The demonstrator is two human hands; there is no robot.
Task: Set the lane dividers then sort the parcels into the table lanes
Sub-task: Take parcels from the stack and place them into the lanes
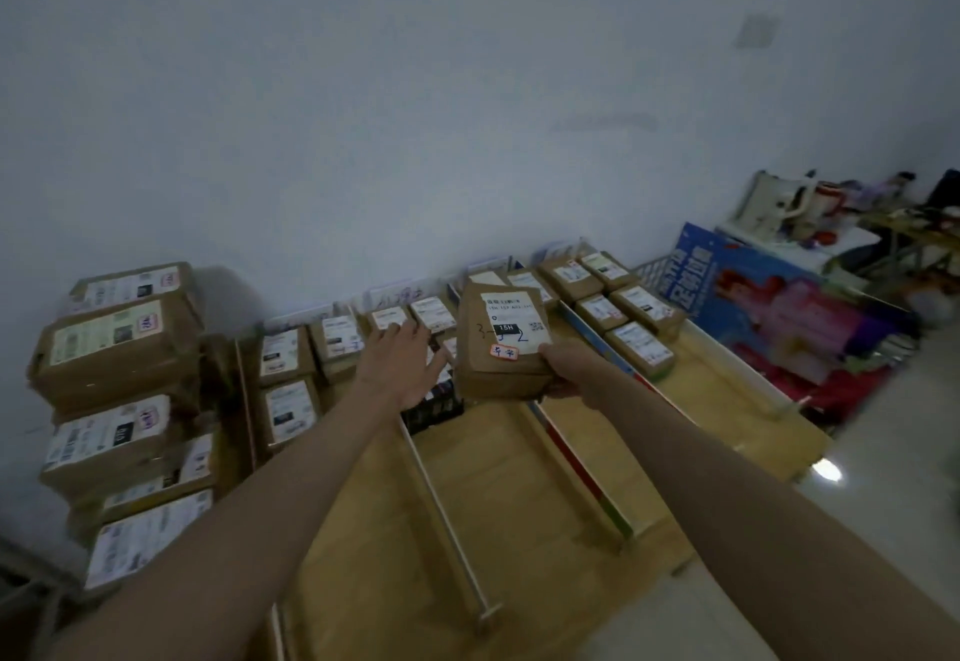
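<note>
The right hand (563,369) is gripping a brown parcel (501,343) by its near right corner, with the thumb on top beside the little red sticker. The parcel is hanging in the air over the far half of the table (519,478), with its white label facing up. Its long side is running from the person toward the wall.

The left hand (402,364) is reaching out just left of the parcel with its fingers spread flat and holding nothing. It is nearly touching the parcel's left edge.

The lane dividers (447,510) are lying on the table, running from the near edge to the far edge. Sorted parcels (618,317) are sitting in rows at the far edge. More boxes are stacked in a pile (119,400) off the left edge.

The lanes are right below and ahead of the parcel. The right hand is nearer, so it probably just needs to push forward and lower it.
</note>
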